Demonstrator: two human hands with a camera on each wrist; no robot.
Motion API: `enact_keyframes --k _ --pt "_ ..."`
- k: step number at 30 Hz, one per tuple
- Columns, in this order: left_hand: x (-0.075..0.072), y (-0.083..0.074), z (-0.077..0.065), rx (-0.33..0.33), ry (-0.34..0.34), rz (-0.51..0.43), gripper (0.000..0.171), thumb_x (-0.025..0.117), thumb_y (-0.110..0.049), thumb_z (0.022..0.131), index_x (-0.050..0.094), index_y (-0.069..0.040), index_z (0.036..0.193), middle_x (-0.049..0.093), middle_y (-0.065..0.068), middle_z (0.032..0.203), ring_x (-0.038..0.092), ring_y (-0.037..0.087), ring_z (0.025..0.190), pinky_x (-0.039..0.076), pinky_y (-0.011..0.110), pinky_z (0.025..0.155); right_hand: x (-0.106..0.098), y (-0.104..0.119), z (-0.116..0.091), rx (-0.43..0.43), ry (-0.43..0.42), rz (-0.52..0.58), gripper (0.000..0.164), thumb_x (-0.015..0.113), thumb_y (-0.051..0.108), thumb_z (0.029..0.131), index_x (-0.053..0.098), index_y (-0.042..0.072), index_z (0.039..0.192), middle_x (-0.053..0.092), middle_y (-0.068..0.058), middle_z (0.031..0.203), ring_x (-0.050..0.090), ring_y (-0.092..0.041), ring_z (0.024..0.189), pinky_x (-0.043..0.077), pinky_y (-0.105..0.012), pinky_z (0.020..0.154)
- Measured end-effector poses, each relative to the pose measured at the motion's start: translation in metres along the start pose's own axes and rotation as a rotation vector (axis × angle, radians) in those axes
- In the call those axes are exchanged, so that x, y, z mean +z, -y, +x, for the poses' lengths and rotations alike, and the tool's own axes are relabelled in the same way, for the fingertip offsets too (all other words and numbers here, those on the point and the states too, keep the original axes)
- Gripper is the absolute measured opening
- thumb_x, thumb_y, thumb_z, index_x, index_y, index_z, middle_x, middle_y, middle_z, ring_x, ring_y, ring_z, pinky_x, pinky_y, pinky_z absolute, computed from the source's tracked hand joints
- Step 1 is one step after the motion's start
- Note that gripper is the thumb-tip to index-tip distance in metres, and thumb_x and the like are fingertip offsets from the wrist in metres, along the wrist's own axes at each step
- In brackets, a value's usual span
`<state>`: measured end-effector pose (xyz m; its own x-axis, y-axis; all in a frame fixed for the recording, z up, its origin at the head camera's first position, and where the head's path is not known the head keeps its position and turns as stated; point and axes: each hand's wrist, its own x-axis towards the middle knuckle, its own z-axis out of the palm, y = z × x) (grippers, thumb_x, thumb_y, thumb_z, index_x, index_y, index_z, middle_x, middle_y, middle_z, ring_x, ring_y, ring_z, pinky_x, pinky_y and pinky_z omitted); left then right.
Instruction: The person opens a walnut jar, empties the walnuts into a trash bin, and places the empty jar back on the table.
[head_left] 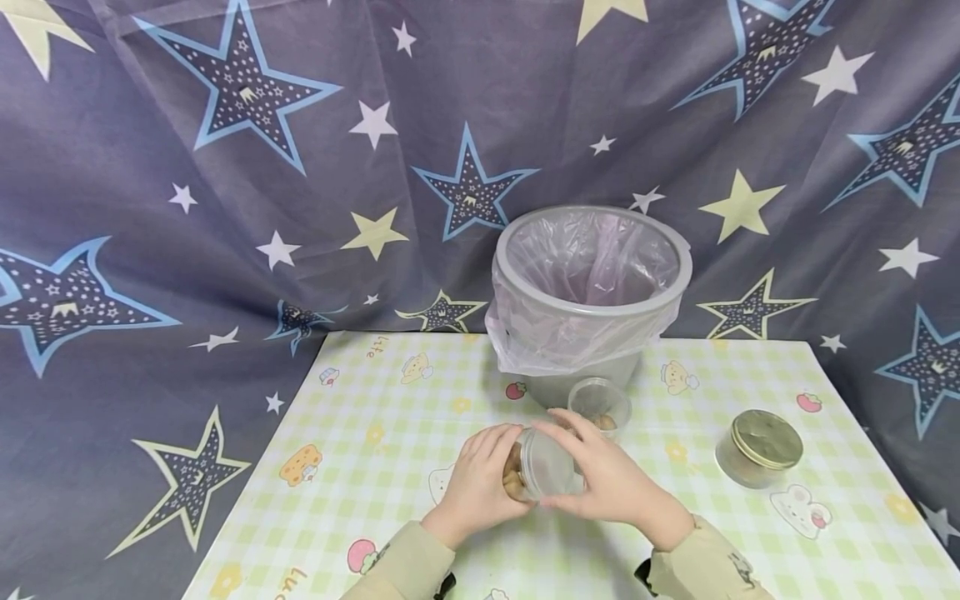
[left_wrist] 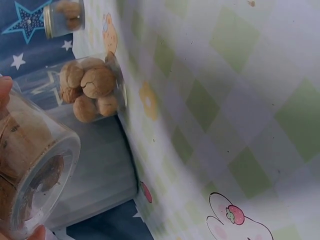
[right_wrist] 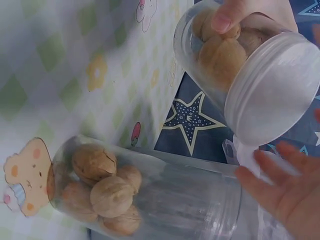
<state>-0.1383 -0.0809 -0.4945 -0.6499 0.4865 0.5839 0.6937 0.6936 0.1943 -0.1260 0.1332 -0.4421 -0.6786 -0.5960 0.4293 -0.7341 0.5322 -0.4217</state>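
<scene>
My left hand [head_left: 480,485] grips a clear jar [right_wrist: 190,42] of walnuts, tilted over the table with its white lid [right_wrist: 280,90] facing right. The right hand [head_left: 611,485] is at the lid side, thumb and fingers spread around it. In the right wrist view, its blurred fingers [right_wrist: 280,180] are extended and appear apart from the lid. Just beyond the hands stands a second clear jar [right_wrist: 180,195], lidless, with several walnuts [left_wrist: 97,82] in its bottom. The left wrist view shows the held jar's base [left_wrist: 55,180] and only bits of the left fingers.
Behind the lidless jar stands a grey bin [head_left: 581,387] lined with a translucent pinkish bag [head_left: 577,342]. A jar with a gold lid [head_left: 767,439] stands to the right, brown contents inside. A checked cloth [head_left: 360,483] covers the table; a star-patterned curtain [head_left: 315,217] hangs behind.
</scene>
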Motion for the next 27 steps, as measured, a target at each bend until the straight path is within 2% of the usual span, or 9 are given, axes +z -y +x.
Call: enact_keyframes --k 2,4,8,12,16,22,27 --pt "0.0006 -0.0001 0.0001 0.003 -0.005 0.005 0.090 0.088 -0.043 0.052 0.052 -0.006 0.126 0.059 0.007 0.120 0.057 0.024 0.111 0.048 0.043 0.095 -0.0005 0.0023 0.0006 0.048 0.004 -0.002 0.082 0.077 0.042 0.075 0.041 0.008 0.141 0.041 -0.024 0.136 0.061 -0.019 0.082 0.052 -0.018 0.063" --pt "0.0006 -0.0005 0.0003 0.004 -0.006 0.009 0.089 0.087 -0.043 0.053 0.052 -0.006 0.126 0.059 0.007 0.120 0.057 0.024 0.111 0.049 0.042 0.095 -0.0003 0.0040 0.0011 0.096 0.018 -0.017 0.079 0.070 0.048 0.080 0.040 0.009 0.141 0.044 -0.024 0.133 0.057 -0.011 0.068 0.046 -0.012 0.057" --pt "0.0001 -0.0018 0.0005 0.005 -0.003 0.006 0.088 0.087 -0.041 0.054 0.052 -0.005 0.126 0.059 0.007 0.120 0.057 0.024 0.112 0.048 0.042 0.095 0.0008 0.0072 0.0022 0.189 0.051 -0.042 0.078 0.066 0.054 0.081 0.041 0.014 0.142 0.051 -0.015 0.122 0.045 0.000 0.057 0.041 -0.013 0.053" --pt "0.0002 -0.0022 0.0002 0.009 -0.003 0.008 0.088 0.087 -0.040 0.054 0.052 -0.005 0.126 0.059 0.007 0.120 0.056 0.023 0.112 0.048 0.042 0.095 0.0030 0.0087 0.0030 0.207 0.047 -0.070 0.077 0.065 0.057 0.080 0.044 0.015 0.141 0.055 -0.007 0.107 0.034 0.003 0.055 0.038 -0.015 0.051" --pt "0.0012 -0.0013 -0.0005 0.016 -0.012 0.014 0.088 0.087 -0.041 0.053 0.052 -0.005 0.126 0.059 0.008 0.119 0.057 0.024 0.111 0.048 0.042 0.095 0.0044 0.0092 0.0032 0.194 0.036 -0.084 0.077 0.068 0.056 0.078 0.047 0.014 0.139 0.054 -0.006 0.102 0.038 0.000 0.060 0.040 -0.017 0.054" --pt "0.0021 -0.0003 -0.0018 0.017 -0.018 0.010 0.090 0.087 -0.043 0.052 0.052 -0.005 0.125 0.059 0.008 0.119 0.057 0.024 0.110 0.048 0.043 0.094 0.0048 0.0073 0.0014 0.120 0.022 -0.118 0.080 0.076 0.049 0.074 0.047 0.011 0.137 0.055 -0.008 0.110 0.061 -0.015 0.082 0.056 -0.031 0.069" --pt "0.0004 -0.0010 -0.0019 0.001 -0.014 -0.006 0.090 0.088 -0.043 0.052 0.052 -0.006 0.126 0.059 0.007 0.119 0.057 0.025 0.111 0.048 0.044 0.095 0.0033 0.0045 0.0004 0.026 0.001 -0.133 0.083 0.084 0.042 0.065 0.048 0.013 0.135 0.053 -0.010 0.122 0.061 -0.025 0.100 0.056 -0.039 0.078"
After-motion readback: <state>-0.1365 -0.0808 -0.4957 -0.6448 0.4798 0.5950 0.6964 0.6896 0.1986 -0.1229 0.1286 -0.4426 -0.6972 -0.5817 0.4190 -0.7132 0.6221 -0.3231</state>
